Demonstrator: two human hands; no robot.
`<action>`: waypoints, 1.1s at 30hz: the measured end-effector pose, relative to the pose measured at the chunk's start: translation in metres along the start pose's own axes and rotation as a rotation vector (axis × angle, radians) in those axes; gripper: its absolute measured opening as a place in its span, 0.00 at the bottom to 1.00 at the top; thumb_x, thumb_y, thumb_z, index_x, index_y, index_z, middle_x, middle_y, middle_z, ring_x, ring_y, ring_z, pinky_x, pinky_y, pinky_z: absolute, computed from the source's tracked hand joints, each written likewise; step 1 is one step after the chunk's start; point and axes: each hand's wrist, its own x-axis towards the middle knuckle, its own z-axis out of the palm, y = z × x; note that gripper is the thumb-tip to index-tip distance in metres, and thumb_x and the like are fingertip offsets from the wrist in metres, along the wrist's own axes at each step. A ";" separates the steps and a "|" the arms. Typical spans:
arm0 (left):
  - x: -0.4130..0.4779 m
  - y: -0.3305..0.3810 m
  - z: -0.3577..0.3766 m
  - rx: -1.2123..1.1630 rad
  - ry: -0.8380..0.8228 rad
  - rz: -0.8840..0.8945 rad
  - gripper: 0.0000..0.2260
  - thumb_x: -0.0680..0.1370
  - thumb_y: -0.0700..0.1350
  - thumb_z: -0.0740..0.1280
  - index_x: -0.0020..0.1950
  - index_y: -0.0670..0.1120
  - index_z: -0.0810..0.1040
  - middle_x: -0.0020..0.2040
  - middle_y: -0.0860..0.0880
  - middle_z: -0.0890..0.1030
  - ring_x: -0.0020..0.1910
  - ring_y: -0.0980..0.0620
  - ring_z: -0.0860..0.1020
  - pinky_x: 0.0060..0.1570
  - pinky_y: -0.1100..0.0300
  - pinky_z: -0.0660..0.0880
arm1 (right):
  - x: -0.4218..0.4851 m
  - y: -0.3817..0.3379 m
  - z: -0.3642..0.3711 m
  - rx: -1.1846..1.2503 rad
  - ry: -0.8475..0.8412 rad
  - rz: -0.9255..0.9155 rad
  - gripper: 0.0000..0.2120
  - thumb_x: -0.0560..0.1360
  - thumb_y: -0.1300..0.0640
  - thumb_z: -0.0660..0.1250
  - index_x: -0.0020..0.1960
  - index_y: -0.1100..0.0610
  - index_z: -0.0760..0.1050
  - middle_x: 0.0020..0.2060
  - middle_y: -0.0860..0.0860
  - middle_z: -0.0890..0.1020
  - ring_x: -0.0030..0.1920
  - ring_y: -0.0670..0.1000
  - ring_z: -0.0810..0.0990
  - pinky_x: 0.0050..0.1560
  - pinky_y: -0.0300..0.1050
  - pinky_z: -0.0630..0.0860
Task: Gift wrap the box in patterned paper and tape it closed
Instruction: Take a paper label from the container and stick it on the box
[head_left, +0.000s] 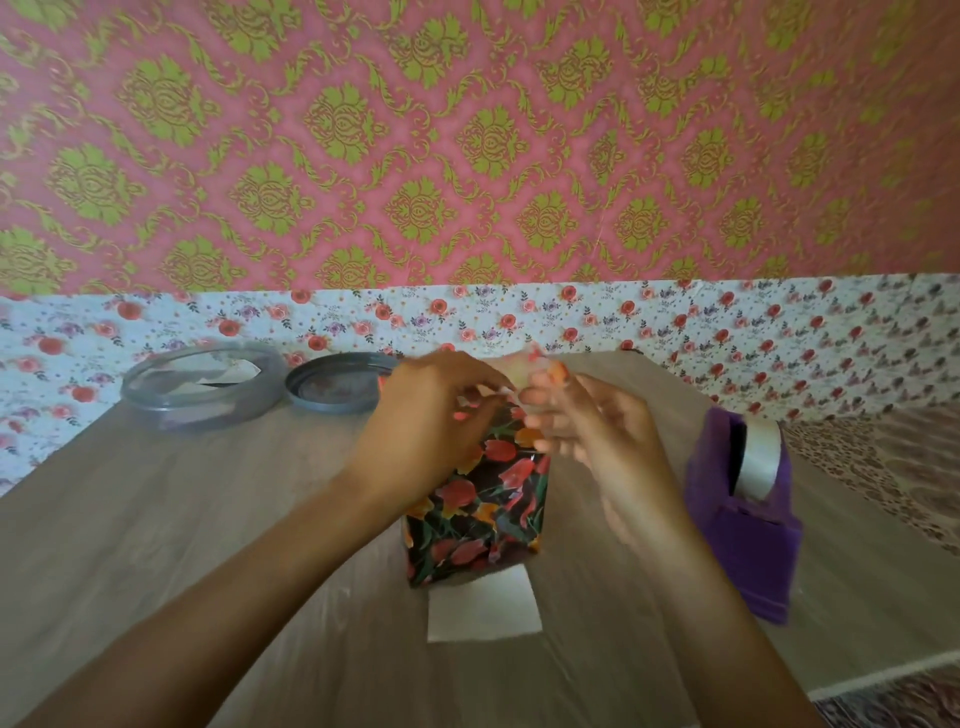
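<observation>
- Left hand (434, 410): raised over the top end of the wrapped box (478, 499), fingers curled and pinched on the paper at that end; the grip point is blurred.
- Right hand (587, 431): just right of the left hand, fingertips meeting it above the box; fingers bent, but whether they grip the paper or a strip of tape cannot be told from the blur.
- Wrapped box: stands upright on the wooden table (156, 519) directly below both hands, covered in dark paper printed with red and orange tulips.
- White paper flap (483, 605): lies flat on the table at the box's base, nearer the person than the hands.
- Purple tape dispenser (743, 519): right of the right hand, apart from the box.
- Clear round container (202, 384) and grey lid (337, 384): left of and beyond the left hand, side by side.
</observation>
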 end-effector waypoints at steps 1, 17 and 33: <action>0.003 -0.001 0.002 0.004 -0.014 0.011 0.05 0.70 0.40 0.72 0.45 0.44 0.84 0.38 0.50 0.84 0.32 0.62 0.73 0.35 0.79 0.67 | 0.007 -0.002 0.007 0.015 0.003 0.010 0.17 0.64 0.41 0.65 0.45 0.52 0.81 0.39 0.51 0.85 0.39 0.48 0.83 0.38 0.38 0.79; -0.168 -0.007 0.005 0.477 -0.337 -0.159 0.30 0.78 0.63 0.49 0.76 0.49 0.56 0.75 0.37 0.57 0.73 0.34 0.52 0.66 0.39 0.52 | 0.023 0.038 0.016 0.267 0.424 -0.106 0.11 0.74 0.72 0.62 0.40 0.58 0.75 0.24 0.43 0.78 0.27 0.41 0.75 0.32 0.34 0.75; -0.153 0.029 0.027 0.286 -0.549 0.197 0.16 0.72 0.50 0.59 0.53 0.53 0.83 0.53 0.58 0.82 0.53 0.52 0.70 0.53 0.53 0.68 | -0.026 0.055 -0.054 -0.695 0.715 -0.645 0.24 0.68 0.55 0.75 0.59 0.67 0.76 0.53 0.47 0.71 0.55 0.53 0.74 0.57 0.52 0.75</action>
